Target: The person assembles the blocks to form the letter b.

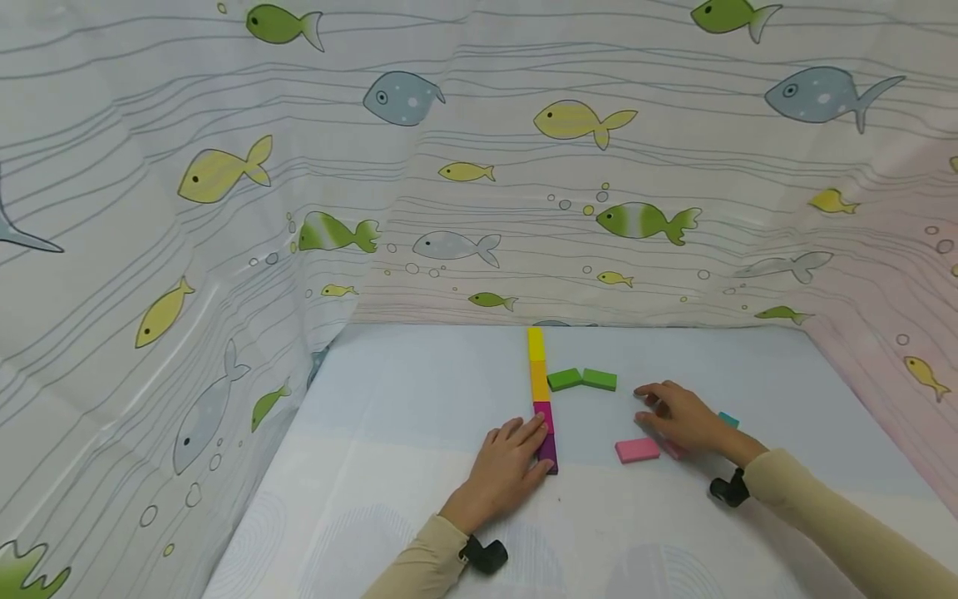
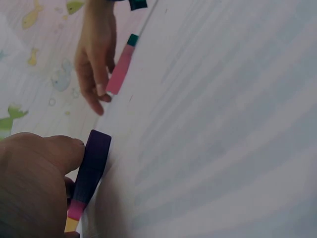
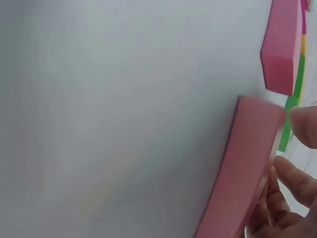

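Note:
A straight row of flat blocks runs away from me: a purple block [image 1: 548,453] nearest, then a magenta block [image 1: 550,416], an orange block [image 1: 540,381] and a yellow block [image 1: 535,343]. My left hand [image 1: 503,466] rests on the near part of this row, fingers over the magenta block and thumb beside the purple one. To the right, my right hand [image 1: 683,418] hovers with loosely bent fingers and nothing in them. Partly beneath it lies a pink block [image 3: 245,163]. Another pink block [image 1: 638,451] lies just left of that one.
Two green blocks [image 1: 565,379] extend rightward from the row near the orange block. A teal block [image 1: 728,420] shows behind my right wrist. A fish-patterned curtain [image 1: 479,208] encloses the back and sides of the white table [image 1: 389,416].

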### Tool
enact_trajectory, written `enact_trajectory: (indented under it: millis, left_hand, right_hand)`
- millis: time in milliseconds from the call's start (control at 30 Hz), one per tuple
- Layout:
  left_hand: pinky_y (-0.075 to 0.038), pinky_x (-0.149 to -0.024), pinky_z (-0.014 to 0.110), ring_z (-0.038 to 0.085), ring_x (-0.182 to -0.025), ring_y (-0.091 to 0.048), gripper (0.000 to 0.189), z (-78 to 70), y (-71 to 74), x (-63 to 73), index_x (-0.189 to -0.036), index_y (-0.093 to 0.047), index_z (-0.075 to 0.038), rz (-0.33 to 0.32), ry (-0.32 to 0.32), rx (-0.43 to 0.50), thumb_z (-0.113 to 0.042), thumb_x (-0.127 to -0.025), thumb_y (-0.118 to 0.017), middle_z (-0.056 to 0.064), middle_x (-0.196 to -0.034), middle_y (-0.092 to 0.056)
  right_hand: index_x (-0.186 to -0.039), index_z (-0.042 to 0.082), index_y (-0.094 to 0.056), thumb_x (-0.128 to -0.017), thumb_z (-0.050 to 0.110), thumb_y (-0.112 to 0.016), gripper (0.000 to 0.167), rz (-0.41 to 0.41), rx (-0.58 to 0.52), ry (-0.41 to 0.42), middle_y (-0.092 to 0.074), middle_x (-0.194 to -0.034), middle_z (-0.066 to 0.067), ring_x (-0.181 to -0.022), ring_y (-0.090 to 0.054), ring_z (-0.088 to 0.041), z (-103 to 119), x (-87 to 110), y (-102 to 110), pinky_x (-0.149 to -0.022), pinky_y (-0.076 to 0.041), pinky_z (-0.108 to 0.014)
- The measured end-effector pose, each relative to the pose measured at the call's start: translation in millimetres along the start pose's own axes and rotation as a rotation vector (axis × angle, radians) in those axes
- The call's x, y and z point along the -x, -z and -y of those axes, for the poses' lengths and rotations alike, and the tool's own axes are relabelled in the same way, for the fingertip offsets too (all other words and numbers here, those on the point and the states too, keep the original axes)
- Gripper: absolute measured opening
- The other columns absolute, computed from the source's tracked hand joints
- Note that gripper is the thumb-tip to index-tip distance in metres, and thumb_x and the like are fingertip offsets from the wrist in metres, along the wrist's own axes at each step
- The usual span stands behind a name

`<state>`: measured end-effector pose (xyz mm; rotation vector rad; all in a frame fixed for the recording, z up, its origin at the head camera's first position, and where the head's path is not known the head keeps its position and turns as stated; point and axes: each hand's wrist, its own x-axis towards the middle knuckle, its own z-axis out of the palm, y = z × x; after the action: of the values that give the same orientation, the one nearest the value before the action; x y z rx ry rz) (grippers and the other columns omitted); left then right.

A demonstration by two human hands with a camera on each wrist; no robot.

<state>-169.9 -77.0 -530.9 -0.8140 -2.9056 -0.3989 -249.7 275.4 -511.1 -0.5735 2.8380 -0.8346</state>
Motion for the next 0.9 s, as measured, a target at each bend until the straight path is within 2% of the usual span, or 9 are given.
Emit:
enact_trajectory:
  millis: [300, 600, 700, 833, 900]
  left_hand:
    - [-0.044, -0.116, 0.048, 0.030, -0.148, -0.048, 0.057, 1.5, 2.4, 0.0, -0.157, -0.054, -0.016, 0.002, 0.003, 0.002, -0.044, -0.108, -0.057, 0.000, -0.166, -0.048]
    - [-0.044, -0.116, 0.049, 0.031, -0.148, -0.049, 0.057, 1.6, 0.3, 0.9, -0.157, -0.054, -0.016, 0.003, 0.004, 0.012, -0.044, -0.108, -0.057, 0.000, -0.166, -0.049]
    - [-0.044, -0.117, 0.050, 0.030, -0.148, -0.048, 0.057, 1.9, -0.2, 0.2, -0.157, -0.054, -0.016, 0.006, 0.006, 0.009, -0.044, -0.108, -0.057, 0.000, -0.166, -0.049]
    - [-0.043, -0.118, 0.050, 0.030, -0.149, -0.047, 0.057, 1.5, -0.6, -0.6, -0.157, -0.054, -0.016, 0.013, 0.008, 0.014, -0.044, -0.108, -0.057, 0.000, -0.166, -0.048]
    - [-0.043, -0.118, 0.050, 0.030, -0.149, -0.048, 0.057, 0.9, -0.5, -0.8, -0.157, -0.054, -0.017, 0.011, 0.006, 0.017, -0.044, -0.108, -0.057, 0.000, -0.166, -0.049]
  right_hand:
    - [-0.134, 0.007, -0.068, -0.101, 0.039, -0.072, 0.046, 0.014, -0.053, 0.016, -0.068, -0.119, -0.006, -0.098, -0.062, -0.013, -4.0, 25.8, 0.3, -0.080, -0.055, -0.026]
    - [-0.130, 0.014, -0.072, -0.092, 0.045, -0.082, 0.050, -0.025, -0.035, 0.043, -0.068, -0.118, 0.002, -0.105, -0.061, -0.014, -0.6, 46.9, -4.8, -0.087, -0.054, -0.028]
    - [-0.129, 0.021, -0.073, -0.088, 0.047, -0.085, 0.050, -0.020, -0.027, 0.059, -0.067, -0.116, 0.005, -0.106, -0.060, -0.014, 1.0, 51.4, -6.1, -0.088, -0.054, -0.030]
    - [-0.124, 0.029, -0.074, -0.085, 0.046, -0.089, 0.045, -0.011, -0.024, 0.075, -0.066, -0.114, 0.009, -0.106, -0.059, -0.011, 1.9, 55.8, -9.1, -0.090, -0.053, -0.033]
    - [-0.122, 0.029, -0.075, -0.085, 0.043, -0.089, 0.042, -0.018, -0.027, 0.086, -0.067, -0.113, 0.011, -0.104, -0.059, -0.009, 2.2, 57.3, -10.9, -0.090, -0.054, -0.032]
